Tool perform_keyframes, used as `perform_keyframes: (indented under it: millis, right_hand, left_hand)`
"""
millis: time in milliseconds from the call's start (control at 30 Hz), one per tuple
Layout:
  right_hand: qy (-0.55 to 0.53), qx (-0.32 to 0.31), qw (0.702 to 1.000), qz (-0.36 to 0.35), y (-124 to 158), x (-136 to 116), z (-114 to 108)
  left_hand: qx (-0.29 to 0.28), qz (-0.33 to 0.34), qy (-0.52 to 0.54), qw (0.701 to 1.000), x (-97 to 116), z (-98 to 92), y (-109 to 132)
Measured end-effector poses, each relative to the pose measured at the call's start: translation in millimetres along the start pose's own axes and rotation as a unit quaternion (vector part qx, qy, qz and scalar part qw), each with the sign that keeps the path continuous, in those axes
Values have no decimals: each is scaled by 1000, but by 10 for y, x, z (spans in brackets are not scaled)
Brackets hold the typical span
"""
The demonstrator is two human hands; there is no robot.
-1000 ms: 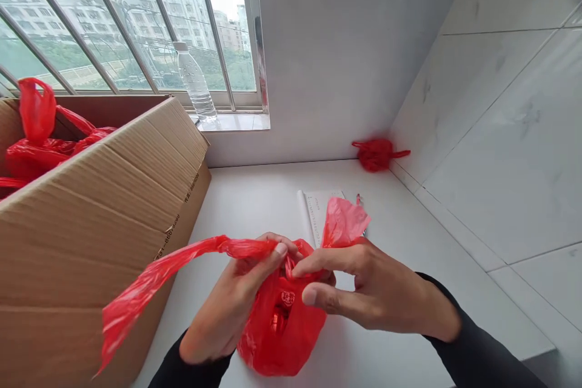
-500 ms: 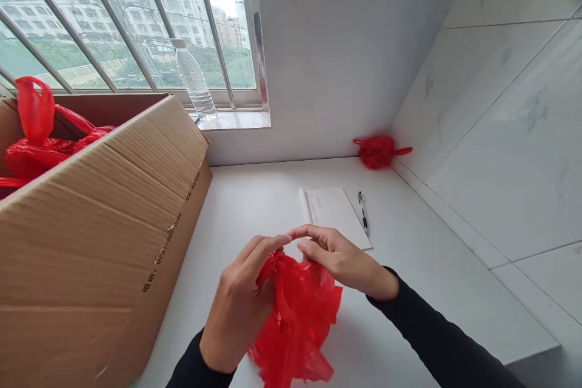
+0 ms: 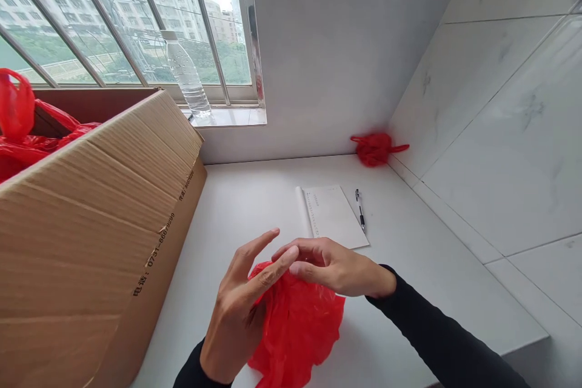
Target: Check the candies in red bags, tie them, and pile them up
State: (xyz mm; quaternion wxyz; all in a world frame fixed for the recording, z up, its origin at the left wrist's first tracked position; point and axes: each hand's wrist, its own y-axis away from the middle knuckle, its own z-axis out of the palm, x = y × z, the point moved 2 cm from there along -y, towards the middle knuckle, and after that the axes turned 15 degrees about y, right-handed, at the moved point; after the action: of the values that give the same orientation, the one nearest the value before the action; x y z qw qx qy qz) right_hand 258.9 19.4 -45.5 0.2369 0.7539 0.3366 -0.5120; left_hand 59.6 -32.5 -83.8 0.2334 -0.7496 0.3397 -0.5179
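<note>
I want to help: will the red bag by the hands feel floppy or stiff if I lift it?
The red bag will probably feel floppy, since its thin plastic is crumpled. Its shine suggests it may be slippery. Its rounded bulge hints at something inside, so it could weigh more than plastic alone.

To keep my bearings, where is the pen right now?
In the head view, the pen lies right of centre on the white table, just right of the notebook and beyond the right hand.
</note>
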Motion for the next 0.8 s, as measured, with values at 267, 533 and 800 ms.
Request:
perform_keyframes:
  millis: [267,533,800]
  right_hand:
    - [-16,54,998,10,-3,21,0]
    - [-15,241,969,49,22,165,-124]
    - [-124,249,952,131,199,629,-252]
  left_hand:
    - [-26,29,-1,999,-5,-3,32]
    - [44,-53,9,998,116,165,328]
    - [138,-167,11,976,54,448,990]
